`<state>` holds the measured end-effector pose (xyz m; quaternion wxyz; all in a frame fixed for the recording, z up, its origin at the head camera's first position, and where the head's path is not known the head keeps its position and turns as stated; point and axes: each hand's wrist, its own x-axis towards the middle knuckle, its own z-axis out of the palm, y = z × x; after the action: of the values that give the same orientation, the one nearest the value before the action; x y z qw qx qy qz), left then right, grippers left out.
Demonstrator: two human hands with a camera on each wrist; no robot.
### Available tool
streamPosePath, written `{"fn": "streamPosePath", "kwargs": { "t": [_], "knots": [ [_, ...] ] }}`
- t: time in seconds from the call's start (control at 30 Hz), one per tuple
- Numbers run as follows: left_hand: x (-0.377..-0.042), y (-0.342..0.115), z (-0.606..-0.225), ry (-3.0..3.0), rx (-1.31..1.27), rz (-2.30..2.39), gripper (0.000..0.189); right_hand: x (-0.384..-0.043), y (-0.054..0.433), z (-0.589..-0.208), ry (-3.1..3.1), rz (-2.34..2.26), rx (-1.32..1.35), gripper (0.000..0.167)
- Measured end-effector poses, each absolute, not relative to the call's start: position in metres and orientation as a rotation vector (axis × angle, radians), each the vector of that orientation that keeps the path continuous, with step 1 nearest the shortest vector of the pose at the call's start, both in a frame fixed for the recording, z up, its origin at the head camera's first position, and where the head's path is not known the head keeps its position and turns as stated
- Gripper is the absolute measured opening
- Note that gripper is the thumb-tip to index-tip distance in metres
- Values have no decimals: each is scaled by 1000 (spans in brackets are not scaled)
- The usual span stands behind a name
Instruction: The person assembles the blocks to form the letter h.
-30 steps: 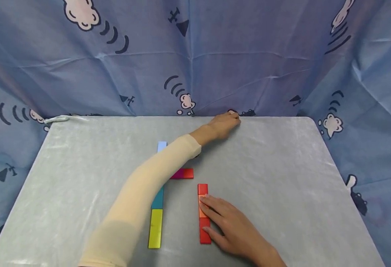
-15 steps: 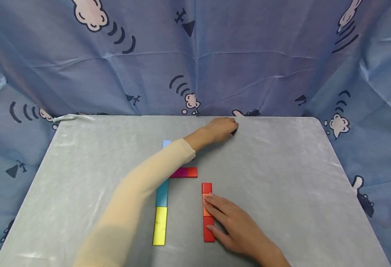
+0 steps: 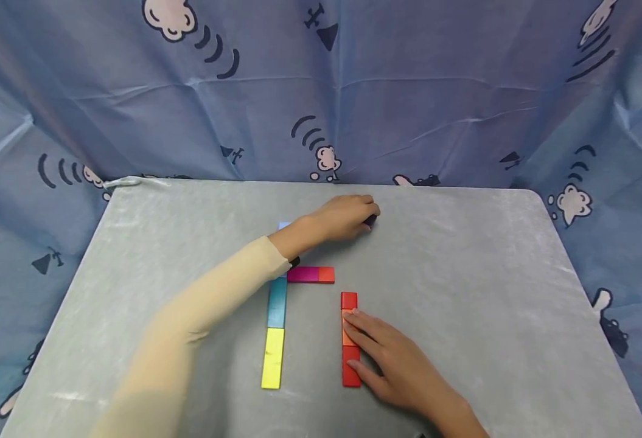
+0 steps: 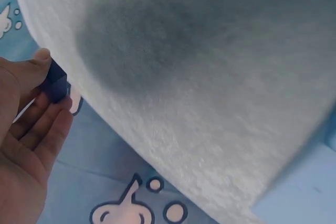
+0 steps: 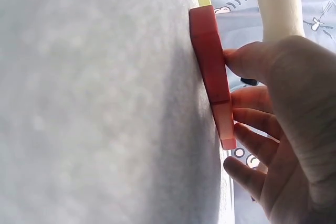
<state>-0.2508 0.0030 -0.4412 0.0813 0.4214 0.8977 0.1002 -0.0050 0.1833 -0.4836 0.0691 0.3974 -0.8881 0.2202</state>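
My left hand pinches a small dark blue block between thumb and fingertips, over the far part of the table; in the head view the block looks almost black. My right hand rests with loosely straight fingers on a short column: a red block at the far end, an orange block in the middle, and another red block nearest me. Its thumb touches the near red block. Left of it lies a line of a yellow block, a teal block and a pale blue block, partly hidden by the left arm.
A magenta block and a red-orange block branch rightward from the line, below the left wrist. The grey table ends at a blue patterned curtain behind and at the sides.
My left hand has drawn back from the table's far edge, toward me and to the left, with the dark block in its grip. The right hand keeps its place on the red and orange column.
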Motion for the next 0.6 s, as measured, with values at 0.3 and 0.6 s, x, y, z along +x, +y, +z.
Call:
{"fn": "streamPosePath", "kwargs": {
  "t": [0.3, 0.6],
  "knots": [
    [-218, -20, -429, 2668, 1304, 282, 32, -4, 183, -482, -2692, 654, 1187, 57],
    [-193, -30, -425, 2661, 1358, 287, 31, -4, 182, -481, -2718, 640, 1178, 57]
  ]
}}
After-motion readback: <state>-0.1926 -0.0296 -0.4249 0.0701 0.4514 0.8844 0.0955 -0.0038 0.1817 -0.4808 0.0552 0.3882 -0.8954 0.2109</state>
